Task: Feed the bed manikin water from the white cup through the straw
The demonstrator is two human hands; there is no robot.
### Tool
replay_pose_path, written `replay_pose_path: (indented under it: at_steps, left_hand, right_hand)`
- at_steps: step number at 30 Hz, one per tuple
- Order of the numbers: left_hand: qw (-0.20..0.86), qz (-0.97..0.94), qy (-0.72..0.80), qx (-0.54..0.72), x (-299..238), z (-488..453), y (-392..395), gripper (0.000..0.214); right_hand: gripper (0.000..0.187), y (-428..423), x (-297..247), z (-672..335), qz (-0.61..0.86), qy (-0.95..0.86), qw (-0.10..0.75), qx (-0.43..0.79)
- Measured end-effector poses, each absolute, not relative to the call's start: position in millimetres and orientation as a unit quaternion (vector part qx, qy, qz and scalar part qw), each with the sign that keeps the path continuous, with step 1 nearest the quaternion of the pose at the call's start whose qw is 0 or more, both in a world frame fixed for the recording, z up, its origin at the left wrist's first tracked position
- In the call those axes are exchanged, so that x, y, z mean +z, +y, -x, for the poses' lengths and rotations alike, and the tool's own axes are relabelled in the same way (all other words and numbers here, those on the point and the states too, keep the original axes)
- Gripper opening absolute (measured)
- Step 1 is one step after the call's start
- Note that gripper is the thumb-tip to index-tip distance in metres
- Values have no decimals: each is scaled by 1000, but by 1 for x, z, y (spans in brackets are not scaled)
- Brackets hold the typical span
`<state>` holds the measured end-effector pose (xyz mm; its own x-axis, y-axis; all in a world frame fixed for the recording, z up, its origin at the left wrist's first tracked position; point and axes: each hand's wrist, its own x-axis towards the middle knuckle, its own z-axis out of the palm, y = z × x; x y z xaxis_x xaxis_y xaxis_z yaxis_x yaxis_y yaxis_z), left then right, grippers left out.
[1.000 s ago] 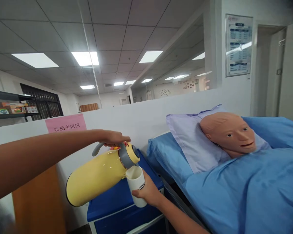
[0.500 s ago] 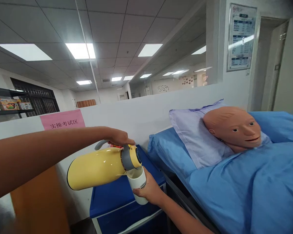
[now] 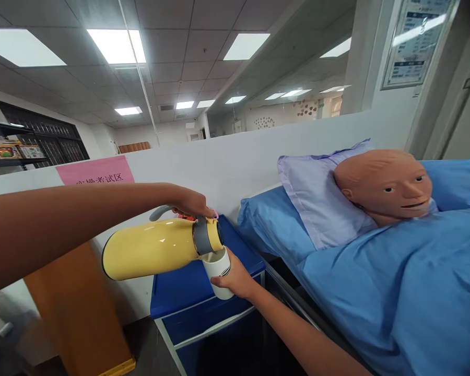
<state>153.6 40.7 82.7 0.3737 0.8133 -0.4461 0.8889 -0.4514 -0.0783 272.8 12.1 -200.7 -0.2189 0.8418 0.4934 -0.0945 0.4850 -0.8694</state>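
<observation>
My left hand [image 3: 194,202] is closed on the top of a yellow vacuum flask [image 3: 151,249] with a grey handle and collar. The flask lies tilted almost level, its mouth pointing right and slightly down. Its spout end is right at the rim of a white cup [image 3: 219,263] with dark stripes. Around the cup's right side wrap the fingers and thumb of my right hand [image 3: 238,277], holding it a little tilted above a blue bedside cabinet [image 3: 176,290]. Whether liquid is flowing cannot be made out, and the cup's contents are hidden.
A manikin head [image 3: 384,185] lies on a lilac pillow [image 3: 317,193] under blue bedding [image 3: 376,282] to the right. A white partition [image 3: 227,167] with a pink sign [image 3: 97,169] stands behind the cabinet. An orange-brown panel [image 3: 76,308] is at lower left.
The view has tipped downward, so everything sits higher in the picture and more of the cabinet front shows. Both hands keep the flask and cup together at nearly the same tilt.
</observation>
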Motion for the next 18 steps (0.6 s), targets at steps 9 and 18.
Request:
replay_pose_path:
  at_steps: [9,18]
  left_hand:
    - [89,-825,520,-204,98,-148,38,57]
    - [118,-812,542,-178,110,-173,37,51]
  right_hand:
    - [65,13,-204,-292,319,-660,549,401]
    - [60,6,-203,-304,313,-662,555,394]
